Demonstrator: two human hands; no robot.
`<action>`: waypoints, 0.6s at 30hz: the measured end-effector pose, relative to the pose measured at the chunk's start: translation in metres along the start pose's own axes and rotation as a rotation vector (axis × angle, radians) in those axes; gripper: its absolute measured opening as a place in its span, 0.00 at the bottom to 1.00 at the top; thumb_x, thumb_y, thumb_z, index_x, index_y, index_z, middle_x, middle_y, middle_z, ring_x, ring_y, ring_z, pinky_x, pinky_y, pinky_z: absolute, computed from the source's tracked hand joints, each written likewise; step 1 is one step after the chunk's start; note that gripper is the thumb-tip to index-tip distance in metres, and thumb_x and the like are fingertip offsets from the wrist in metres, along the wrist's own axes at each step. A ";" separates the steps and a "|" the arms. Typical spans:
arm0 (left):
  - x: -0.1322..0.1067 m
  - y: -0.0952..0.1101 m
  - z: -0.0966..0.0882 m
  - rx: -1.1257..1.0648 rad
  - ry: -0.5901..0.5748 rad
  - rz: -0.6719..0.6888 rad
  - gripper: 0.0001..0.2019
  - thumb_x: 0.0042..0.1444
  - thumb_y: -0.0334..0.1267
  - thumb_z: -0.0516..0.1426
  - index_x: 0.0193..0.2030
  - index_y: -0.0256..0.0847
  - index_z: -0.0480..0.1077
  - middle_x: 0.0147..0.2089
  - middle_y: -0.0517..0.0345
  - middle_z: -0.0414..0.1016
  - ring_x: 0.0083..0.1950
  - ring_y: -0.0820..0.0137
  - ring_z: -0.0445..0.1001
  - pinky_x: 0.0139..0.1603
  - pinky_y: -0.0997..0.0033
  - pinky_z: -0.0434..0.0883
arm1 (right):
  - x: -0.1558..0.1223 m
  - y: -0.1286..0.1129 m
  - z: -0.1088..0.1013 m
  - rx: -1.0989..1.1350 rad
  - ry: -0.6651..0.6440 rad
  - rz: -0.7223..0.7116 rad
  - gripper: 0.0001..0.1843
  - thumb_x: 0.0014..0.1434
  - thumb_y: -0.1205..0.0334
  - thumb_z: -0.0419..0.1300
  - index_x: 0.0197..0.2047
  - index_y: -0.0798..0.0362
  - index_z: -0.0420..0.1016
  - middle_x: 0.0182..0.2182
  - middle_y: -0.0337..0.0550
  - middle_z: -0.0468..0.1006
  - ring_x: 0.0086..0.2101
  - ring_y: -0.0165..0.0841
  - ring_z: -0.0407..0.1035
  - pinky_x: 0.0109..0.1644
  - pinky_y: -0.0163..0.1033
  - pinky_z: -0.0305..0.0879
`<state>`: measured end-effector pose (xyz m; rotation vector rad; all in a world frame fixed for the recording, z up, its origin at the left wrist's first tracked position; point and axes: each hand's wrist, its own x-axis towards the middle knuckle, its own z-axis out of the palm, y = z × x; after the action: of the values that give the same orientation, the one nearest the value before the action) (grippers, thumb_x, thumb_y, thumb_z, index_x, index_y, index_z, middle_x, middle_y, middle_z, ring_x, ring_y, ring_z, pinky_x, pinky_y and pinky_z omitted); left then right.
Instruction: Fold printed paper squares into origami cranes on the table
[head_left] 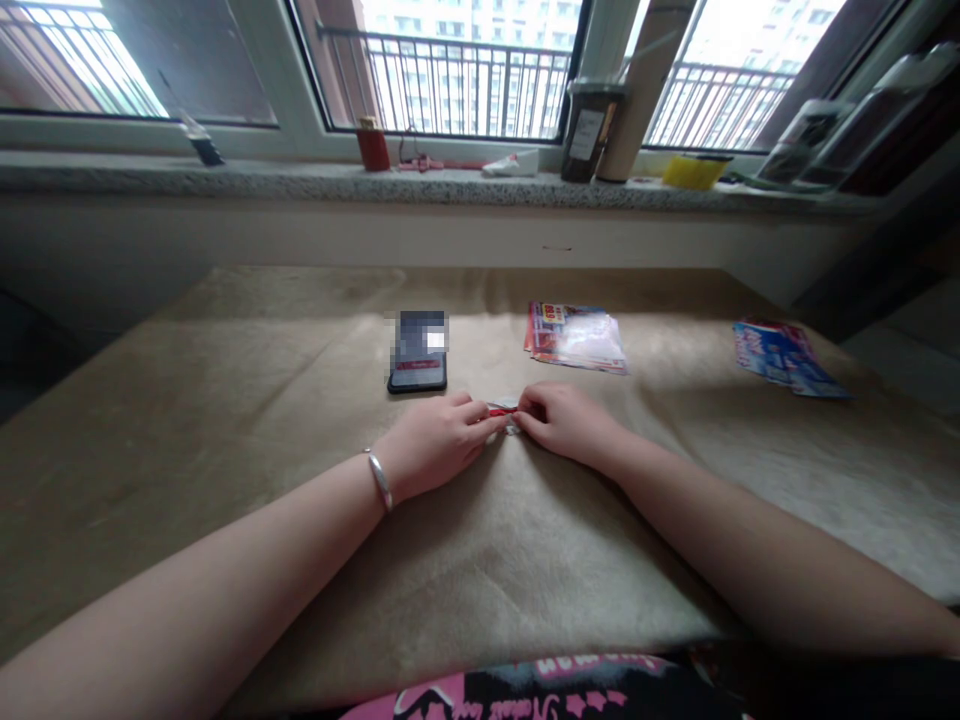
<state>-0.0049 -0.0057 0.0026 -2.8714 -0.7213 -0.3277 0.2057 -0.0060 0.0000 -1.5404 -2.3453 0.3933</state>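
My left hand (439,443) and my right hand (564,420) meet at the middle of the tan table cover (225,420). Both pinch a small red and white object (504,412) held between their fingertips; it is too small to name. My left wrist wears a silver bangle (379,478). A dark phone (419,352) lies flat just beyond my left hand. A clear packet with red printed sheets (576,338) lies beyond my right hand.
A blue and red printed packet (787,358) lies at the table's right edge. The stone windowsill (300,180) behind holds a red cup (373,146), a dark jar (589,132), a yellow item (694,171) and other bits.
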 end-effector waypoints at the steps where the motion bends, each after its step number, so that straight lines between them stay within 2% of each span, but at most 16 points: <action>1: 0.000 0.000 0.000 0.010 -0.006 0.003 0.15 0.62 0.32 0.49 0.54 0.40 0.67 0.42 0.51 0.72 0.41 0.67 0.68 0.40 0.67 0.71 | 0.000 0.000 0.000 -0.007 -0.004 0.019 0.08 0.56 0.60 0.56 0.29 0.53 0.72 0.29 0.41 0.75 0.30 0.30 0.65 0.31 0.33 0.54; 5: 0.002 0.001 -0.001 0.013 -0.029 0.001 0.15 0.62 0.32 0.49 0.53 0.39 0.68 0.41 0.52 0.72 0.40 0.66 0.68 0.40 0.66 0.70 | 0.002 -0.001 -0.002 -0.020 -0.033 0.075 0.09 0.56 0.59 0.55 0.29 0.53 0.72 0.29 0.42 0.76 0.29 0.30 0.66 0.30 0.33 0.53; 18: 0.006 0.004 -0.002 0.006 -0.039 -0.026 0.15 0.61 0.31 0.49 0.51 0.40 0.70 0.40 0.51 0.71 0.40 0.65 0.67 0.39 0.65 0.70 | 0.005 -0.002 -0.005 -0.028 -0.079 0.093 0.09 0.55 0.58 0.57 0.28 0.52 0.72 0.28 0.40 0.76 0.27 0.30 0.66 0.27 0.33 0.52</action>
<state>0.0015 -0.0069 0.0054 -2.8721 -0.7663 -0.2737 0.2035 -0.0017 0.0058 -1.6803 -2.3541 0.4530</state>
